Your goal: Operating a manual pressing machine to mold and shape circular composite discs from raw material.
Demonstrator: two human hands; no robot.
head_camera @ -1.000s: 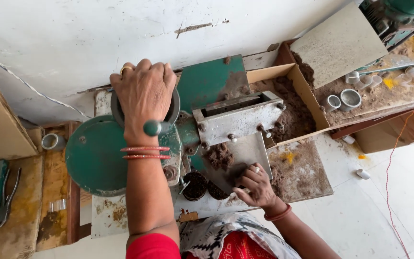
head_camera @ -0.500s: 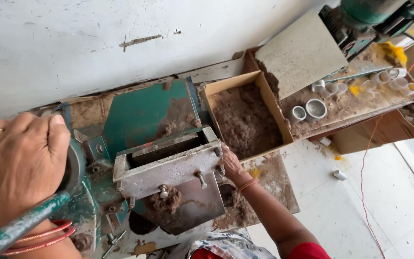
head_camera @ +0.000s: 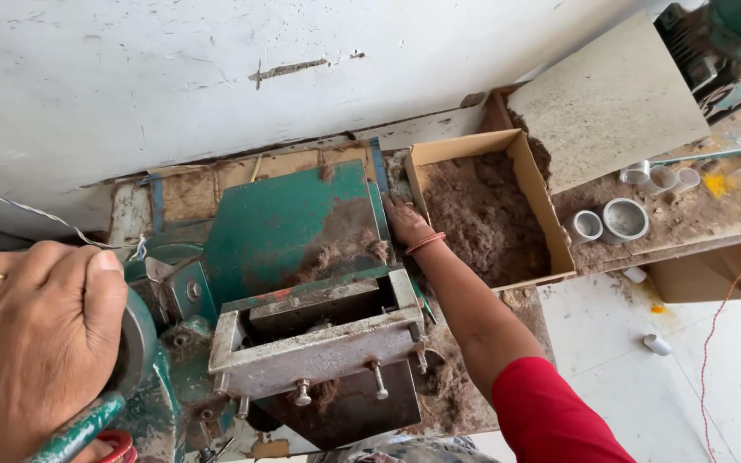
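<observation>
Green press machine (head_camera: 302, 283) sits between our hands. Our left hand (head_camera: 40, 343) is now closed around its green wheel handle (head_camera: 79, 429), having slid down from the wheel's top. Our right hand (head_camera: 406, 225) has left the metal chute (head_camera: 345, 407) and now rests by the cardboard box (head_camera: 551, 223) of brown fibre powder (head_camera: 482, 214); we cannot tell whether its fingers are closed.
</observation>
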